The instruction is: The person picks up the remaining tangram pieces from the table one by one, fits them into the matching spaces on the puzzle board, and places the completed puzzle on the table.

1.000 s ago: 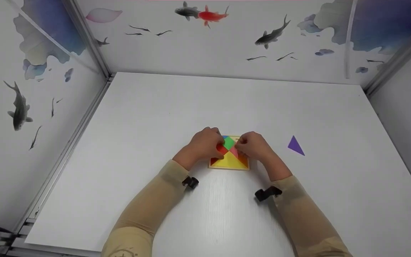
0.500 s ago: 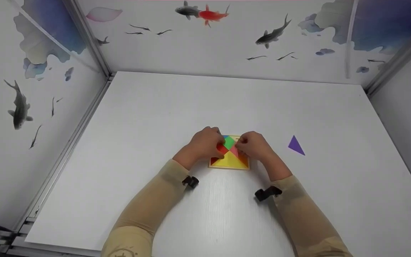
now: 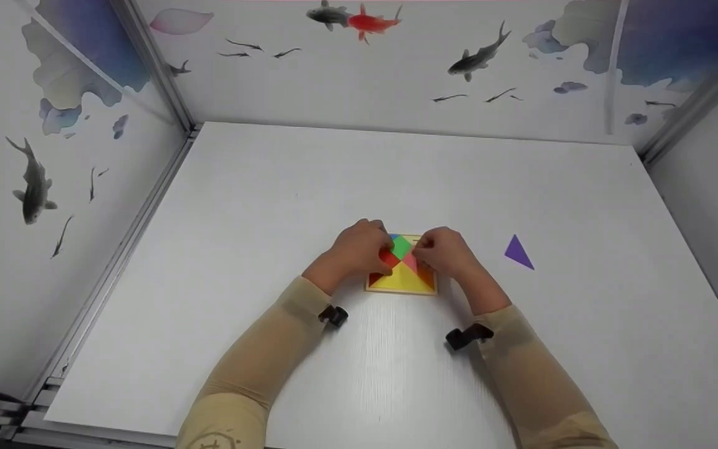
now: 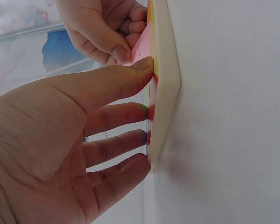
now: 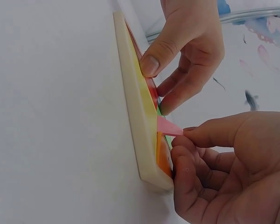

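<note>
A shallow square tray with coloured flat pieces lies on the white tabletop, a little right of the middle and nearer to the person than to the far edge. The two hands are apart, one on each side of it. The left hand has its thumb and fingers spread, and their tips rest on the left part of the tray and its pieces; they are not curled round anything. The right hand pinches a pink piece between thumb and forefinger, while its other fingers are folded in. This pink piece is tilted, with the pinched end raised out of the tray.

In the tray, a yellow piece takes the near side, and an orange piece is at the right, beside the pink one. A red piece is at the left, partly under the left hand, and a green piece is just beyond the centre. A bit of blue shows at the far edge.

A purple triangle lies flat on the tabletop, to the right of the right hand and apart from the tray. Both arms have tan sleeves. Behind the tabletop stands a white far wall with painted fish.
</note>
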